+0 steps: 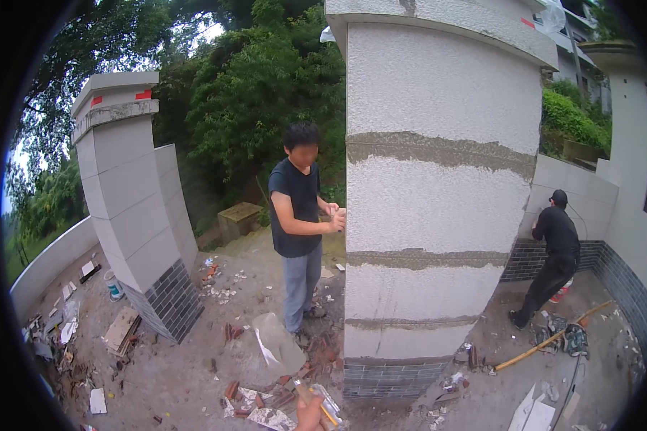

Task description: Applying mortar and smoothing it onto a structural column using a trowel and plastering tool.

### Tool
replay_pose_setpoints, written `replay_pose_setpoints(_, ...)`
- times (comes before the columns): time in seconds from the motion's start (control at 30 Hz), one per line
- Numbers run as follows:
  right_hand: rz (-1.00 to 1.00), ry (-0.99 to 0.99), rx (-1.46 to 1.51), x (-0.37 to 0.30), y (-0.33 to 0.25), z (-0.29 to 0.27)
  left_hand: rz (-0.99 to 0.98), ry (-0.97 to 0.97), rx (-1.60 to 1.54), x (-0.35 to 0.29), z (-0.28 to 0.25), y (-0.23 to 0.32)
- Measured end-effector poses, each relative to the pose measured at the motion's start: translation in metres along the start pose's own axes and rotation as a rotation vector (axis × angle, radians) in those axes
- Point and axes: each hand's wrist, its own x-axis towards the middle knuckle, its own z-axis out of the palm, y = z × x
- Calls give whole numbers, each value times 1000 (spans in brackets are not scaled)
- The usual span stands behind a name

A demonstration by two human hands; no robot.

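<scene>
At the lower edge of the frame, just left of centre, one bare hand (310,415) is seen with its fingers curled around a slim, tan, stick-like piece (303,391); whether it is the left or the right hand cannot be told, and the other is not shown. Against the hand's right side, a pale, shiny item (331,408) with a yellow strip is seen, its exact kind too small to make out. Broken red brick (233,390) and white, jagged shards (273,419) are scattered around them.

The centre right is filled by a broad square pillar (438,208), coated in rough, pebbly white and crossed by bands of coarse grey mortar (438,154); its foot is faced with small grey bricks (395,377). At its left edge, a pale piece (340,219) is touched by a co-worker in a dark T-shirt (295,208). At far left, a second pillar (133,194) is clad in smooth, flat panels. At right, a low wall (571,190) is faced by a person in black (556,233).
</scene>
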Motion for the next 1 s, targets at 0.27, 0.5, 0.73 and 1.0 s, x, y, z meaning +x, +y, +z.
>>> replay_pose_setpoints(0.27,12,-25,5,-7,2,3,155,61,0,40,-13,-33)
replay_pose_setpoints(0.5,24,-72,11,-11,3,8,190,54,-13,34,-15,-40)
replay_pose_setpoints(0.73,31,-87,20,-14,2,8,159,47,-9,24,-10,-29)
replay_pose_setpoints(1.0,28,-105,26,-17,2,12,182,10,-55,16,-6,-30)
